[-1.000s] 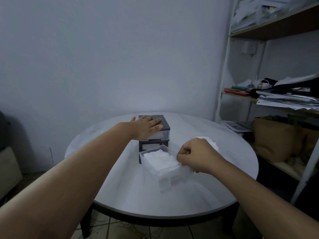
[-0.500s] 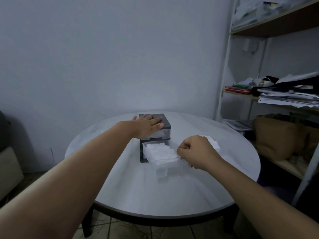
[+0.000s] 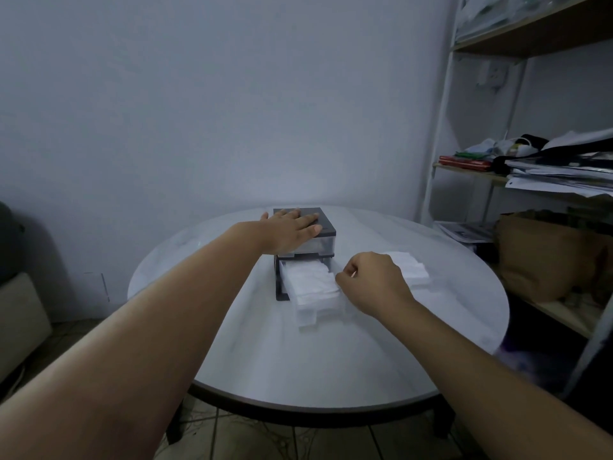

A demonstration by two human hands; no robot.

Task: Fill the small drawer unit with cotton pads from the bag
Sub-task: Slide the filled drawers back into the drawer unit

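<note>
The small drawer unit (image 3: 303, 247) sits on the round white tabletop (image 3: 331, 353), toward its far side and a little left of centre. Its lower clear drawer (image 3: 315, 298) is pulled out toward the person and is packed with white cotton pads (image 3: 310, 282) up to its rim. The upper drawer is pushed in; what it holds cannot be told. Just right of the unit lies the bag (image 3: 409, 268) with more white pads stacked inside, partly hidden by the right hand (image 3: 373, 282).

The left hand (image 3: 292, 229) lies flat, fingers spread, on the unit's dark top. The right hand is curled closed at the drawer's right front corner; whether it pinches pads or the drawer wall cannot be told.

The near half of the tabletop is bare up to its curved edge. A shelf rack (image 3: 530, 180) with papers stands close past the right rim.

The drawer's long axis runs from the unit toward the person, angled slightly right.
</note>
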